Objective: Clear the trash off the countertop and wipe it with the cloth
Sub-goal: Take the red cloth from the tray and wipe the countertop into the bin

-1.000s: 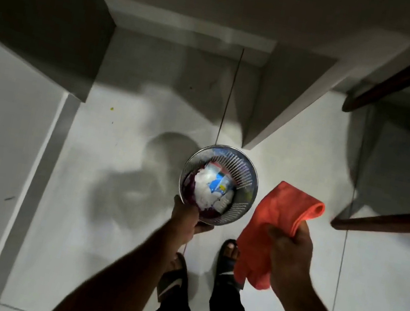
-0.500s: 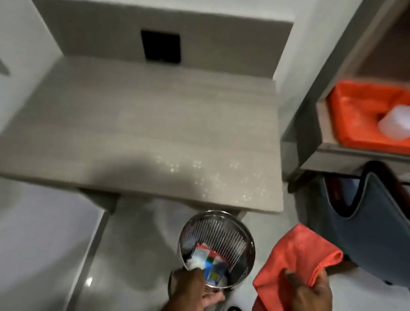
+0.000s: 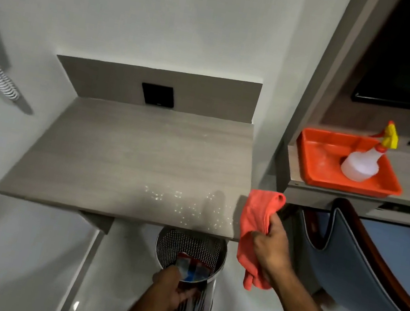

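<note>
A left hand (image 3: 171,285) grips the near rim of a metal bin (image 3: 188,267) holding trash (image 3: 190,269). The right hand (image 3: 271,249) clutches an orange cloth (image 3: 255,219) at the countertop's (image 3: 126,158) near right corner.

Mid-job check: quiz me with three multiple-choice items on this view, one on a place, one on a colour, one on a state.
1. Where is the spray bottle?
A. in the orange tray
B. on the countertop
C. in the bin

2. What colour is the cloth?
A. blue
B. white
C. orange-red

3. What is on the countertop now?
A. wrappers
B. droplets, no trash
C. the cloth

Answers: 1 A, it stands in the tray on the right shelf. 2 C, bunched in the right hand. 3 B, specks glisten near the front edge; trash sits in the metal bin gripped by the left hand.
</note>
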The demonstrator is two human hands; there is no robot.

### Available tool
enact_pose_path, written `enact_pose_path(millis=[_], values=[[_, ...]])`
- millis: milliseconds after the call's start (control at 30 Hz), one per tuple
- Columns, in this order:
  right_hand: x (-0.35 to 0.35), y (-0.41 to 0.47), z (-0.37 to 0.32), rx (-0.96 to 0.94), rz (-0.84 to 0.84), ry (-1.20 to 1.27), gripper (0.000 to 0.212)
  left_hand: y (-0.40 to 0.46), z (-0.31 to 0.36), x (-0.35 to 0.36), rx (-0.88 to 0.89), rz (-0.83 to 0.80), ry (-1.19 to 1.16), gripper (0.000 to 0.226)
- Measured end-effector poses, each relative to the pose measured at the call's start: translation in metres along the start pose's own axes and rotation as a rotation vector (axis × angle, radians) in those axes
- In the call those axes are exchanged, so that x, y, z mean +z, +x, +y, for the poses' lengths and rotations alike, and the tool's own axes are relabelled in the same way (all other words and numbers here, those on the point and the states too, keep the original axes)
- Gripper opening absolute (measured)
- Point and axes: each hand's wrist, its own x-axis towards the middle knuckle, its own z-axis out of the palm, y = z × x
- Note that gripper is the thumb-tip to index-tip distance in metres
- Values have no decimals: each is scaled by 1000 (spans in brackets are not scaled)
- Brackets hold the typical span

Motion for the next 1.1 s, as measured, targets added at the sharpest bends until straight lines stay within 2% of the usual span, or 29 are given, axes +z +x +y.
enact_pose_path(millis=[133, 200, 300, 367, 433, 500, 567, 600, 667, 733, 833, 900, 967, 1033, 1100], values=[[11, 44, -20, -94, -1, -151, 48, -1, 4, 8, -16, -27, -24, 40], [16, 69, -30, -143, 30, -336, 43, -5, 7, 12, -13, -27, -30, 38], [32, 104, -37, -274, 68, -683, 52, -8, 10, 14, -18, -35, 2, 33], [46, 123, -32, -335, -12, -834, 52, -7, 12, 13, -34, -48, 30, 31], [63, 137, -14, -326, -202, -971, 67, -5, 13, 8, -56, -55, 60, 32], [83, 140, 8, -304, -332, -1233, 81, -3, 14, 1, -80, -49, 91, 32], [100, 137, 24, -324, -322, -1422, 82, -1, 14, -7, -95, -55, 105, 32], [106, 132, 26, -365, -306, -1457, 74, -1, 14, -11, -95, -63, 112, 32], [115, 113, 27, -471, -303, -1431, 52, -4, 15, -15, -82, -78, 128, 30], [121, 83, 34, -569, -322, -1379, 39, -8, 16, -17, -61, -80, 157, 31], [126, 25, 55, -660, -459, -1327, 41, -13, 19, -20, -31, -109, 202, 32], [123, -5, 68, -582, -595, -1240, 52, -20, 19, -24, -24, -137, 198, 31], [120, -22, 74, -475, -679, -1198, 49, -26, 16, -28, -24, -127, 204, 32], [121, -29, 69, -376, -654, -1140, 41, -30, 15, -34, -11, -101, 216, 33], [122, -23, 50, -314, -549, -1009, 47, -30, 19, -40, -6, -79, 234, 38]])
